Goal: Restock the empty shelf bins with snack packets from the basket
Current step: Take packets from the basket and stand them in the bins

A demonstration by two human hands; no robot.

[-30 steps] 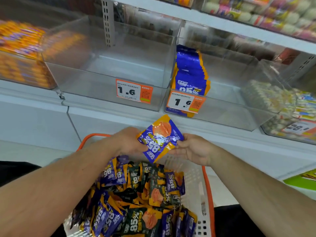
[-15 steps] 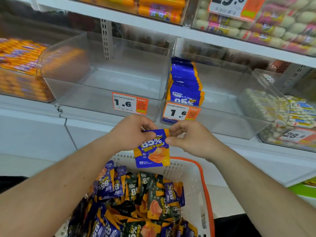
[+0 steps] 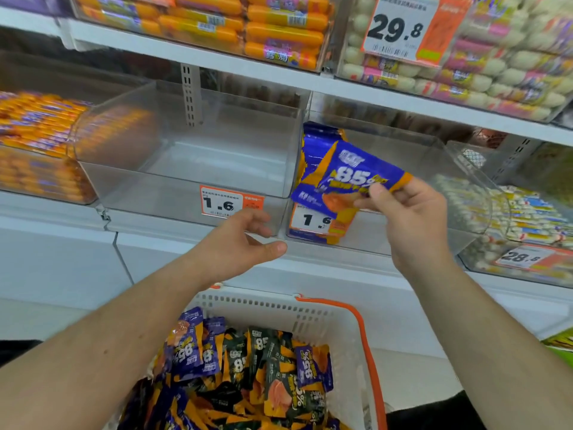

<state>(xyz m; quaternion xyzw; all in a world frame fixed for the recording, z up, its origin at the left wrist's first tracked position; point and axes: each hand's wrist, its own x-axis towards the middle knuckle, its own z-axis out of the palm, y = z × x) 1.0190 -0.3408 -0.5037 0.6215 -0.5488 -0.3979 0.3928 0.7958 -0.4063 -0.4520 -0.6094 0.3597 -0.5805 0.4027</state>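
One blue snack packet point(image 3: 350, 181) pinched in your right hand point(image 3: 412, 225), tilted over front edge of right shelf bin point(image 3: 403, 237). Your left hand point(image 3: 238, 243) spread, holding nothing, above basket point(image 3: 347, 318).

orange sausages point(image 3: 279, 29), price tags point(image 3: 400, 29) (29.8 legible)

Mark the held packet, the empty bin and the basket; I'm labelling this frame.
held packet point(image 3: 350, 175), head view, blue printed face.
empty bin point(image 3: 148, 193), head view, clear front wall.
basket point(image 3: 367, 333), head view, orange rim.
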